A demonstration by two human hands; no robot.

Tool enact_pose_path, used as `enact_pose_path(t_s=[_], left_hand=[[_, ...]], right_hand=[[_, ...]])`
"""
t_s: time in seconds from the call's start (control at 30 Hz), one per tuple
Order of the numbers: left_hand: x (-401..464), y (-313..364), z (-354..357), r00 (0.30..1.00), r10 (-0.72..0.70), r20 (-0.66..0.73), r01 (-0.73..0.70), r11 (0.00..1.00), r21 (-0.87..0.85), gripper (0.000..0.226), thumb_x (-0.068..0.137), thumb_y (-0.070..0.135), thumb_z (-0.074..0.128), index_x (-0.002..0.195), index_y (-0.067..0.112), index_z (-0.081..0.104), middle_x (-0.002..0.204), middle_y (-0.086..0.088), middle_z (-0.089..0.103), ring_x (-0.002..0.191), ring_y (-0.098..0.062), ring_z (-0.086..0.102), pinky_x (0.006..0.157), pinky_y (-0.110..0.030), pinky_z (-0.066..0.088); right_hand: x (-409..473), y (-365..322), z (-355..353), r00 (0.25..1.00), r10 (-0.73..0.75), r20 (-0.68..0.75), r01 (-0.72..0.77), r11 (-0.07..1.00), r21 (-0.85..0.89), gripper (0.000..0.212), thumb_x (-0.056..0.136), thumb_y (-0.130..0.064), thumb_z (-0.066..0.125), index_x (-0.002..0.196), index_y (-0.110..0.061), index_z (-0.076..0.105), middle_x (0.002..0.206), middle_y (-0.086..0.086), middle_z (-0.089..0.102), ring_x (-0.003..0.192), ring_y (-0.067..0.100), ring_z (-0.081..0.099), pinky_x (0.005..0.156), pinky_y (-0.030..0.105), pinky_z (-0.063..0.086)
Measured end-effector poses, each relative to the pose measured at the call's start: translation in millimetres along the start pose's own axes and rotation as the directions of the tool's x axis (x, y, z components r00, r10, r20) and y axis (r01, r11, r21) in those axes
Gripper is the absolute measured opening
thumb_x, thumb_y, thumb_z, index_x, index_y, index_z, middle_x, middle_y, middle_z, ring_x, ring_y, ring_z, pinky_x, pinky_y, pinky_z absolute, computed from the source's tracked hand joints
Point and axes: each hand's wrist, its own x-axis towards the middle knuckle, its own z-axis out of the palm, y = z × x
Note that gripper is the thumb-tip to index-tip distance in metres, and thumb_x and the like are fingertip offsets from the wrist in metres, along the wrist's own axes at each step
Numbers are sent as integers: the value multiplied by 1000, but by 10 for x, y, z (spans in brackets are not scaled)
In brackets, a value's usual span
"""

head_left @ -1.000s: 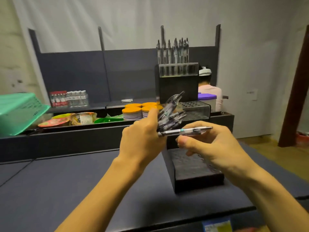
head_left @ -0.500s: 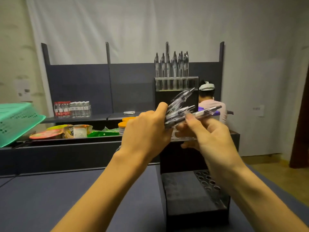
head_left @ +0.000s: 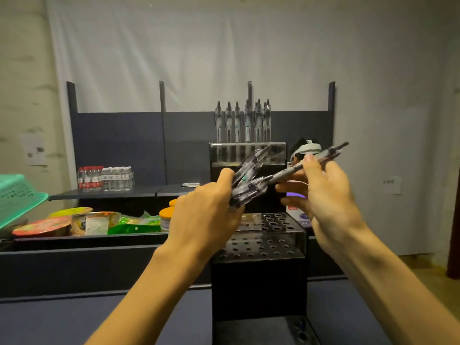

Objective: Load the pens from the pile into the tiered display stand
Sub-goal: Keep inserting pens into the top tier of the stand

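A dark table (head_left: pixel 62 317) spreads out in front of me, and behind it, on the far side, stands a dark shelf unit (head_left: pixel 119 145) against a white wall. On the left a green basket (head_left: pixel 17 197) juts into view, with packaged snacks (head_left: pixel 99 222) lying just beside it and a pack of water bottles (head_left: pixel 104 178) further back on the shelf. The black tiered display stand (head_left: pixel 258 277) rises straight ahead of me, its steps dotted with round holes; the top tier at the far end carries a row of upright pens (head_left: pixel 244 120), while the holes of the middle tier that I can see gape bare. My left hand (head_left: pixel 204 215) is curled tight around a bunch of pens (head_left: pixel 246 180), which fan out up and to the right over the middle tier. My right hand (head_left: pixel 326 195) pinches a single pen (head_left: pixel 321 158) between thumb and fingers, the pen slanting up to the right with its low end just beside the bunch. Past my right hand, a person's head (head_left: pixel 303 150) with a white strap shows behind the stand.
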Motion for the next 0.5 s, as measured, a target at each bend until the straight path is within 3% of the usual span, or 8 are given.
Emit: enact_pose_path(t_s=[0.17,0.27,0.33,0.43,0.5], left_hand=[[124,-31,55,999,45,-19,-45,999,2,38,78,31,73,109,18,54,79,1,71,55,-21,59,43,-26,42],[177,-83,50,996,79,-43,-76,996,55,40,74,30,76,106,17,54,73,1,70,53,-26,61,42,-31,45],[199,-113,53,996,75,-42,-72,996,56,39,76,31,72,108,18,53,75,1,70,56,-28,62,45,-34,48],[195,-120,92,995,102,4,-102,992,75,41,77,34,69,111,18,52,79,0,71,60,-29,64,48,-38,52],[203,-103,114,992,113,48,-117,990,75,41,79,34,70,113,18,54,82,1,71,62,-26,64,49,-31,48]], right_hand=[[389,-116,54,974,-221,-44,217,972,-86,18,102,-28,41,100,-12,48,69,-6,66,64,10,69,54,22,56],[590,-159,160,937,-343,-64,333,934,-131,13,102,-29,44,93,-21,48,81,-5,60,77,13,65,69,30,60],[703,-166,231,902,-421,-92,403,900,-168,10,101,-29,46,97,-21,49,83,-8,58,80,10,63,74,28,58],[835,-167,326,881,-466,-85,445,876,-186,10,101,-26,47,101,-17,50,81,-13,55,71,1,61,63,14,51],[912,-177,386,889,-454,-52,433,873,-224,9,101,-26,47,100,-17,50,80,-14,56,69,1,60,57,8,47]])
